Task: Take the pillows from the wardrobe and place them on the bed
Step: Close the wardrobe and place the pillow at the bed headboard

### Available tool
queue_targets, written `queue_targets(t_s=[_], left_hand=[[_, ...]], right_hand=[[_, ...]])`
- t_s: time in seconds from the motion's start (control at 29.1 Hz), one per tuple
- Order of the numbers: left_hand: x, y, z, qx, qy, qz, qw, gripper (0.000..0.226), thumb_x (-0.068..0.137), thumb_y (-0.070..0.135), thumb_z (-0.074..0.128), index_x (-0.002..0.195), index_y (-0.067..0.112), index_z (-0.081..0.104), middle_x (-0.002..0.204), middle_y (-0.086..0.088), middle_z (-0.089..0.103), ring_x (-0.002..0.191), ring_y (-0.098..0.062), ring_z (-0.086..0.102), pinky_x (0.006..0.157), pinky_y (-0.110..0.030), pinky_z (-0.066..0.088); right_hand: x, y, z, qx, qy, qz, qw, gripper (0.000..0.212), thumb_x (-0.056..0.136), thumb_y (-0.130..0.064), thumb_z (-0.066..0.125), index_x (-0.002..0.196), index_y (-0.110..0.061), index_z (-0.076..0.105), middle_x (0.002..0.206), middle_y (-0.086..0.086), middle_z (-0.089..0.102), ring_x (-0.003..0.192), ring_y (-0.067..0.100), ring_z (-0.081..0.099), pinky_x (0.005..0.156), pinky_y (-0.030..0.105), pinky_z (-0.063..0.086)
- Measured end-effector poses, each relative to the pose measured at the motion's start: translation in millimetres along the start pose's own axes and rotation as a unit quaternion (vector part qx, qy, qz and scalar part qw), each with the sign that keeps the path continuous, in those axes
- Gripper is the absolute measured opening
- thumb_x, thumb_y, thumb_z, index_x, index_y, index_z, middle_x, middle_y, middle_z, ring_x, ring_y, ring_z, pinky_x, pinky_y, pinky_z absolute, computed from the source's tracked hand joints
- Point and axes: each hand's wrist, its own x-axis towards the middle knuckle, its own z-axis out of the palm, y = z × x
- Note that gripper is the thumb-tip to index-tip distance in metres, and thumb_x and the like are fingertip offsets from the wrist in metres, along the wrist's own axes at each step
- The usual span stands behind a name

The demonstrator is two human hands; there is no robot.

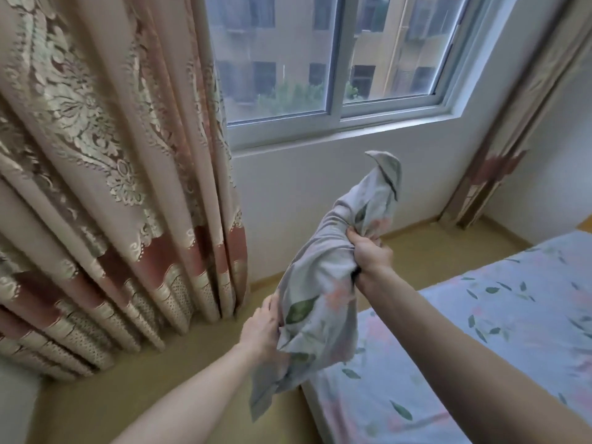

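Observation:
A pillow [320, 277] in a pale grey cover with green leaves and pink flowers hangs in the air, tilted, one corner pointing up toward the window. My left hand [262, 331] grips its lower edge. My right hand [370, 253] clutches a bunched fold higher up. The pillow is held over the floor just left of the bed's corner. The bed [480, 331], with a matching floral sheet, fills the lower right. The wardrobe is out of view.
A heavy patterned curtain [96, 187] hangs on the left down to the yellow floor [144, 395]. A closed window [336, 59] is ahead above a white wall. A second curtain [512, 139] hangs at the far right corner.

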Motion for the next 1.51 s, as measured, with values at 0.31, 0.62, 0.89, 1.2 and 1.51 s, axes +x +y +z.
queue_targets(t_s=[0.31,0.62,0.89,1.2,1.51], left_hand=[[123,28,-45,-0.032,-0.016,0.072,0.997,0.130,0.055,0.083,0.069,0.156,0.032,0.006,0.163,0.004,0.019,0.135,-0.028,0.045,0.106,-0.046,0.045],[312,6,-168,0.016,0.040,0.247,0.968,0.126,0.067,0.073,0.077,0.160,0.025,0.007,0.167,0.000,0.015,0.146,-0.027,0.032,0.119,-0.041,0.032],[426,21,-248,-0.017,0.033,0.341,0.939,0.122,0.067,0.070,0.080,0.158,0.027,0.011,0.162,0.002,0.022,0.142,-0.028,0.038,0.116,-0.039,0.035],[532,108,-289,-0.124,-0.027,0.365,0.923,0.137,0.053,0.064,0.092,0.157,0.027,0.010,0.157,0.003,0.034,0.142,-0.016,0.037,0.110,-0.033,0.038],[665,247,-265,-0.034,-0.149,0.436,0.887,0.060,0.067,0.050,0.085,0.122,0.040,0.064,0.132,0.028,0.058,0.118,-0.005,0.060,0.104,-0.039,0.048]], right_hand=[[87,-62,10,-0.045,0.008,-0.043,0.998,0.042,0.081,-0.015,0.086,0.117,-0.004,0.067,0.108,0.004,0.073,0.096,0.023,0.072,0.093,0.042,0.059],[198,-64,67,-0.219,0.007,-0.170,0.961,0.027,0.079,-0.015,0.087,0.095,0.000,0.070,0.093,0.004,0.075,0.084,0.018,0.071,0.087,0.033,0.056],[259,-61,107,-0.388,0.019,-0.254,0.886,0.050,0.066,-0.048,0.082,0.068,-0.007,0.053,0.061,-0.006,0.052,0.062,0.015,0.050,0.064,0.033,0.041],[324,-99,104,-0.466,0.055,-0.270,0.841,0.033,0.078,-0.033,0.084,0.062,-0.028,0.056,0.058,-0.014,0.049,0.060,0.008,0.046,0.061,0.031,0.036],[449,-147,37,-0.438,0.055,-0.225,0.869,0.045,0.080,-0.027,0.085,0.065,-0.010,0.046,0.059,-0.007,0.042,0.058,0.008,0.039,0.061,0.032,0.033]])
